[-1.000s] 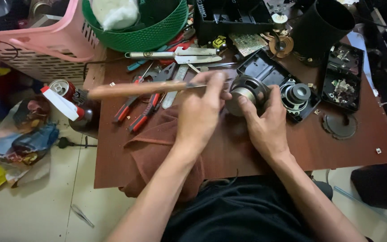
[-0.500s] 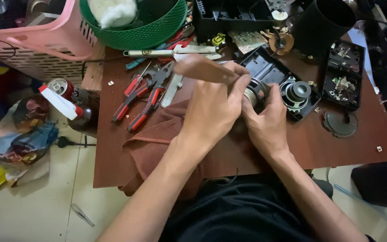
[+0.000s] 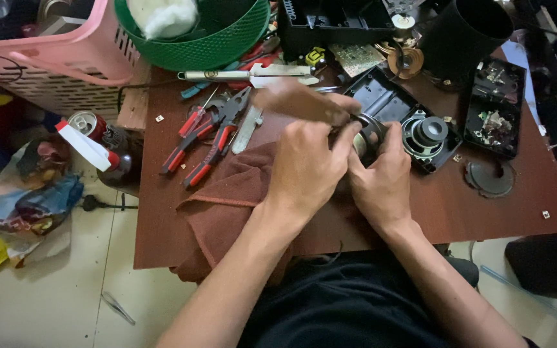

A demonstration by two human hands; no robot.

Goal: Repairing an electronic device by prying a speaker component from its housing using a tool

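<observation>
My left hand (image 3: 307, 171) grips a wooden-handled tool (image 3: 299, 103), blurred, its handle slanting up to the left and its working end hidden at a round metal speaker driver (image 3: 367, 136). My right hand (image 3: 381, 183) wraps around that driver from the right and holds it just above the brown table (image 3: 459, 206). Both hands touch each other over the driver, most of which is hidden by fingers. A brown cloth (image 3: 233, 200) lies under my left wrist and hangs over the table's front edge.
Red-handled pliers (image 3: 213, 140) lie left of my hands. A black panel with a mounted speaker (image 3: 425, 132) sits right of them. A pink basket (image 3: 53, 71), green basket (image 3: 195, 38), black cylinder (image 3: 465, 32) and circuit board (image 3: 356, 58) crowd the back. A can (image 3: 88, 122) stands at the left.
The wooden handle swung from lying level, pointing left, to a slant close over the driver. My left hand moved right and closed in against my right hand.
</observation>
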